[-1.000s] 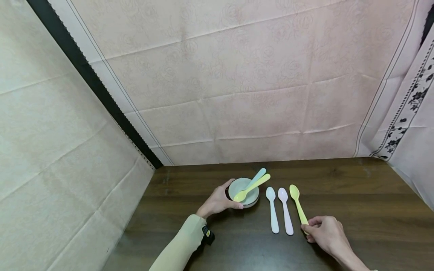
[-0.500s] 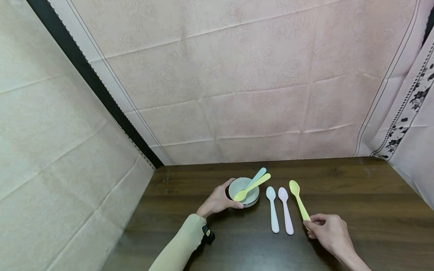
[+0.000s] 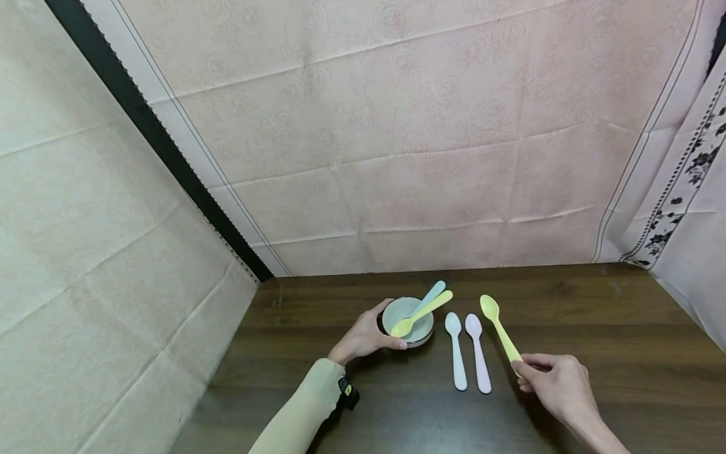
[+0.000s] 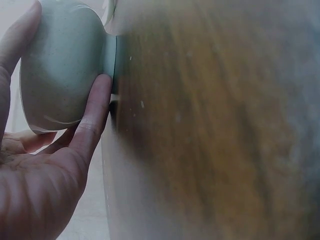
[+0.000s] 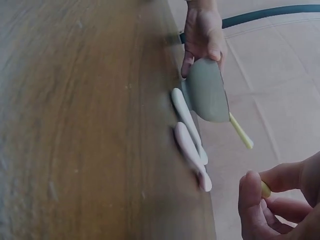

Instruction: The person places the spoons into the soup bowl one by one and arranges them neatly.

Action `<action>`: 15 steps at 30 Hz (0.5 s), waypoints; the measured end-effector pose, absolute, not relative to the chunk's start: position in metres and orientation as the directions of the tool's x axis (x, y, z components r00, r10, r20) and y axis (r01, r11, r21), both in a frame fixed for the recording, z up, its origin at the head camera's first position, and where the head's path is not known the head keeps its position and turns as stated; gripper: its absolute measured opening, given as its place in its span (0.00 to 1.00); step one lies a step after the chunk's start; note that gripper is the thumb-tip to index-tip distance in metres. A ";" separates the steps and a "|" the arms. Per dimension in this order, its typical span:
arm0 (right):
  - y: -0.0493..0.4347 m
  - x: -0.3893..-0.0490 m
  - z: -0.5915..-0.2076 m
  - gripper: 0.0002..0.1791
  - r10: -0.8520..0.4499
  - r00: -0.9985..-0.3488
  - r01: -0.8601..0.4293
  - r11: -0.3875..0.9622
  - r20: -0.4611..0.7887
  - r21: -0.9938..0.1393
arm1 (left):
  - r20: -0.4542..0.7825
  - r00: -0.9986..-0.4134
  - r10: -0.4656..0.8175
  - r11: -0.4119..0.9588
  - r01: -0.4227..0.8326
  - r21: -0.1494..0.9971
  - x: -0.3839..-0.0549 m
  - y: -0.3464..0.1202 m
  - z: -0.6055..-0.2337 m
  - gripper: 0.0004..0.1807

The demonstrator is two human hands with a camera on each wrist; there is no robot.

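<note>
My left hand (image 3: 365, 333) grips a pale green bowl (image 4: 65, 65) from its left side, thumb and fingers round the wall. In the bowl lean a light blue spoon (image 3: 435, 291) and a yellow spoon (image 3: 437, 301), their handles over the far right rim. My right hand (image 3: 558, 384) pinches another yellow spoon (image 3: 501, 331) by the handle end between thumb and fingers; its bowl end points away from me. The right wrist view shows only the handle tip (image 5: 265, 189) between the fingertips.
Between the hands, a pale blue spoon (image 3: 456, 353) and a pale lilac spoon (image 3: 478, 353) lie side by side on the dark wooden table (image 3: 635, 378). Patterned cloth (image 3: 425, 157) stands as a wall behind the table and along both sides.
My right hand has lifted the yellow spoon slightly, shifting it away from me while its head swings a little left. The left hand and bowl stay in place.
</note>
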State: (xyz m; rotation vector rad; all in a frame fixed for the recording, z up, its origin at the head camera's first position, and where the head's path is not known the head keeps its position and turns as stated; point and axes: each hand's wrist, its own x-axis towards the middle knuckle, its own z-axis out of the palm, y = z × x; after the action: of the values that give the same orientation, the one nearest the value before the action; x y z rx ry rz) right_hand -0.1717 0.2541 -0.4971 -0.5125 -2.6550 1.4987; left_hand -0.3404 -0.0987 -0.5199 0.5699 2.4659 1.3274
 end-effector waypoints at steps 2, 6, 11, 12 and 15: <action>0.254 -0.171 -0.496 0.21 0.315 -0.942 0.263 0.467 -0.119 -0.844 | -0.063 -0.883 0.465 0.501 0.204 0.841 -0.340 -0.099 -0.520 0.60; 0.255 -0.171 -0.492 0.22 0.326 -0.937 0.271 0.447 -0.127 -0.852 | -0.065 -0.882 0.467 0.505 0.205 0.838 -0.339 -0.099 -0.520 0.60; 0.255 -0.170 -0.487 0.25 0.323 -0.936 0.278 0.436 -0.139 -0.856 | -0.051 -0.877 0.479 0.493 0.220 0.842 -0.339 -0.099 -0.519 0.61; 0.256 -0.170 -0.487 0.25 0.321 -0.937 0.278 0.437 -0.141 -0.856 | -0.048 -0.875 0.481 0.491 0.224 0.842 -0.338 -0.099 -0.519 0.61; 0.256 -0.169 -0.483 0.26 0.315 -0.938 0.279 0.434 -0.146 -0.857 | -0.042 -0.873 0.487 0.484 0.229 0.844 -0.339 -0.100 -0.519 0.62</action>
State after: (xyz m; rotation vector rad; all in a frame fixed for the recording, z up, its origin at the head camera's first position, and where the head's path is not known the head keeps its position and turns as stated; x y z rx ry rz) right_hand -0.1694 0.2564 -0.4834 -0.5452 -2.6291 1.5597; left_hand -0.3386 -0.0995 -0.5191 0.6086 2.4571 1.3361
